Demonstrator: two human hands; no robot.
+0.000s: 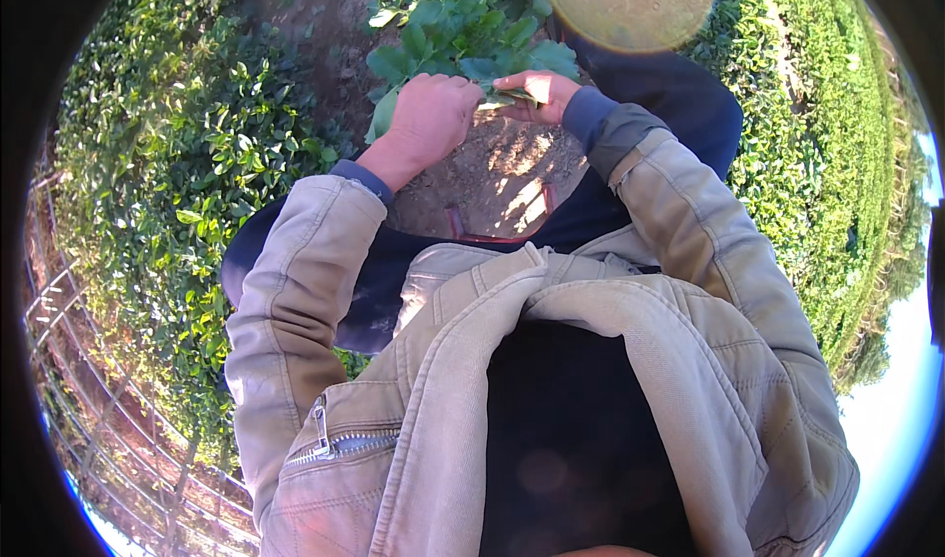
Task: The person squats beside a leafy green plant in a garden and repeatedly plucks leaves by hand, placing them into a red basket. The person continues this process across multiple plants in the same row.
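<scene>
Both my hands meet low over the near side of a leafy green plant [448,40] with broad leaves. My left hand [429,122] is closed, its back turned up and its fingertips pinched at a green leaf [497,98] between the hands. From the other side my right hand [543,94] comes in palm inward, thumb and fingers closed on the same leaf. Part of the grip is hidden behind the fingers. Another broad leaf [382,116] shows just left of my left hand, and I cannot tell whether it is held.
Bare brown soil [492,178] lies below my hands, between my dark-trousered legs [679,99]. A thin reddish frame [502,237] shows close to my body. Dense green bushes [197,163] stand on the left, and a long hedge row [817,163] runs along the right.
</scene>
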